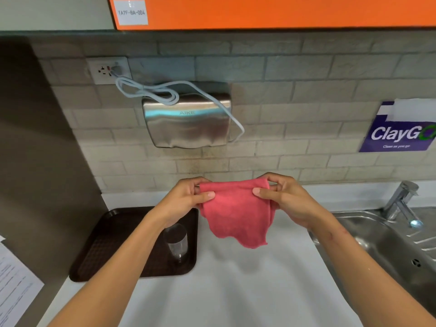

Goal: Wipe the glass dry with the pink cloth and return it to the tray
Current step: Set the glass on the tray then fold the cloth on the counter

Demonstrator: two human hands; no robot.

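Two hands (188, 197) (283, 199) hold one pink cloth (236, 213); one seemingly upright glass (175, 241) on tray (99, 251).

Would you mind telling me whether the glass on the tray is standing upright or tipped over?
Upright. The glass stands on its base on the brown tray, rim up, partly hidden behind the left forearm.

A stainless hand dryer (187, 122) marked AIKE is mounted on the grey brick-tile wall (295, 109), its white cord (151, 92) looped to a wall socket (108, 70) at upper left. A steel sink (387, 246) with a chrome tap (401, 201) adjoins the white countertop (224, 291) on the right. A purple ClayGo sign (398, 131) hangs above it; an orange cabinet (271, 10) bears label TA7F-BA-004.
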